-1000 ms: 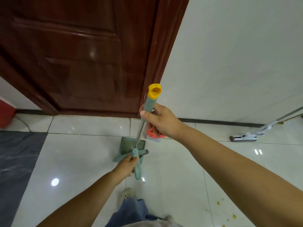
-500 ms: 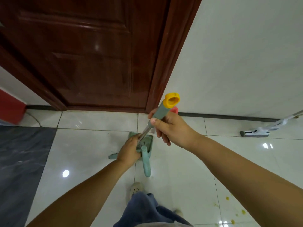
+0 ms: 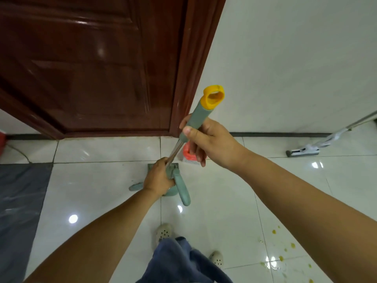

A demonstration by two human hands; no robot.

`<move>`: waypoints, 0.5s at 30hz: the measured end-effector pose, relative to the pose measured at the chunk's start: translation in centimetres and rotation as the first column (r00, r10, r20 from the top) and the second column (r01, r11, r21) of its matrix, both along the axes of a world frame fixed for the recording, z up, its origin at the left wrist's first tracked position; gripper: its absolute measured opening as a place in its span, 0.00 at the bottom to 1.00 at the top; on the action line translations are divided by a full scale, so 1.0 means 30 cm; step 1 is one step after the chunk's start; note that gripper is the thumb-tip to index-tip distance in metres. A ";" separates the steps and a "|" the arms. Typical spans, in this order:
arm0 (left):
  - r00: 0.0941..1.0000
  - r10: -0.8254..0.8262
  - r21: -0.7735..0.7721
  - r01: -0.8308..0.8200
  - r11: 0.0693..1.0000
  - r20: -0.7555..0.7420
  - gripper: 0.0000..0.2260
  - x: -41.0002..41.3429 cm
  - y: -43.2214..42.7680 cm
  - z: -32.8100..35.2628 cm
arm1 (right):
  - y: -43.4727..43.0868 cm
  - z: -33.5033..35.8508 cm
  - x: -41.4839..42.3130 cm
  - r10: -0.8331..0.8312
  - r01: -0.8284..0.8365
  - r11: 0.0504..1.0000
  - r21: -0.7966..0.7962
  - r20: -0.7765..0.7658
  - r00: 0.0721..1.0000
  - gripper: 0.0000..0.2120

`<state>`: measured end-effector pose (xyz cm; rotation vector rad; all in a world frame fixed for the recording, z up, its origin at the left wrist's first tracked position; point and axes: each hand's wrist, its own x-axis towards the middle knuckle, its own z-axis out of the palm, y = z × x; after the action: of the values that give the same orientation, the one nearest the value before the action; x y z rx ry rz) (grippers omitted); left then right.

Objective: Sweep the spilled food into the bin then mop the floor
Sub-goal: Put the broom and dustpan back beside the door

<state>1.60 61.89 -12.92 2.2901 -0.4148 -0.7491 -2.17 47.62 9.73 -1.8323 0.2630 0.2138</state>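
Note:
My right hand [image 3: 206, 139] grips the green handle of a broom [image 3: 201, 114] just below its yellow end cap. Lower on the metal shaft, my left hand [image 3: 158, 177] holds the broom close to a green dustpan [image 3: 175, 180] whose handle points toward me on the floor. An orange and white piece [image 3: 188, 157] shows beside the shaft under my right hand. Yellow spilled food [image 3: 281, 256] dots the white tiles at the lower right. A white mop [image 3: 306, 151] lies against the right wall.
A dark red wooden door [image 3: 91, 68] and its frame stand straight ahead, with a white wall [image 3: 295, 58] to the right. A grey mat [image 3: 18, 201] covers the floor at left. My feet in pale clogs [image 3: 164, 231] stand below the dustpan.
My left hand has slid up from the dustpan handle onto the broom shaft. My right hand and the broom top have shifted right and the broom leans more.

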 end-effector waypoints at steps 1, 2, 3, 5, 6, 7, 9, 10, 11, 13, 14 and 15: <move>1.000 0.006 0.018 -0.006 1.000 0.009 0.21 0.004 0.000 -0.005 | -0.004 -0.002 0.005 -0.008 0.008 1.000 0.002 -0.001 1.000 0.07; 1.000 0.012 0.035 -0.013 0.999 0.015 0.21 0.008 0.001 -0.009 | -0.008 -0.007 0.008 -0.015 0.015 1.000 0.007 -0.002 1.000 0.08; 1.000 0.016 0.047 -0.017 0.999 0.015 0.21 0.013 0.002 -0.017 | -0.009 -0.014 0.008 -0.022 0.022 1.000 0.013 -0.006 1.000 0.08; 1.000 0.003 0.046 -0.004 0.999 0.014 0.22 0.021 0.005 -0.023 | -0.009 -0.025 0.006 -0.032 0.033 0.999 0.026 -0.014 0.999 0.07; 1.000 -0.008 0.048 0.008 0.999 0.001 0.22 0.024 0.008 -0.026 | -0.009 -0.029 0.004 -0.036 0.036 0.999 0.026 -0.020 0.999 0.06; 1.000 -0.021 0.052 0.022 0.998 -0.020 0.21 0.027 0.008 -0.026 | -0.009 -0.031 0.001 -0.039 0.039 0.999 0.021 -0.025 0.999 0.06; 0.997 -0.054 0.059 0.058 0.997 -0.060 0.21 0.029 0.010 -0.022 | -0.012 -0.028 -0.001 -0.038 0.038 0.999 -0.002 -0.030 0.999 0.06; 0.995 -0.070 0.061 0.075 0.995 -0.072 0.20 0.028 0.010 -0.021 | -0.014 -0.024 -0.001 -0.030 0.029 0.999 -0.017 -0.031 0.999 0.06; 0.994 -0.077 0.059 0.082 0.995 -0.082 0.20 0.027 0.011 -0.015 | -0.014 -0.020 0.000 -0.015 0.014 0.999 -0.033 -0.030 0.999 0.06; 0.993 -0.077 0.030 0.080 0.996 -0.094 0.17 0.018 0.009 0.000 | -0.009 -0.009 0.005 0.022 -0.023 0.999 -0.049 -0.023 0.999 0.06; 0.993 -0.083 0.014 0.085 0.996 -0.086 0.16 0.013 0.004 0.008 | -0.005 -0.004 0.008 0.039 -0.040 0.998 -0.048 -0.022 0.999 0.06; 0.993 -0.088 0.011 0.089 0.996 -0.079 0.14 0.007 -0.003 0.015 | -0.001 0.000 0.010 0.052 -0.053 0.998 -0.046 -0.024 0.998 0.06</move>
<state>1.80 61.81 -12.47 2.2591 -0.4789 -0.8853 -1.85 47.60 9.73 -1.8855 0.2381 0.2676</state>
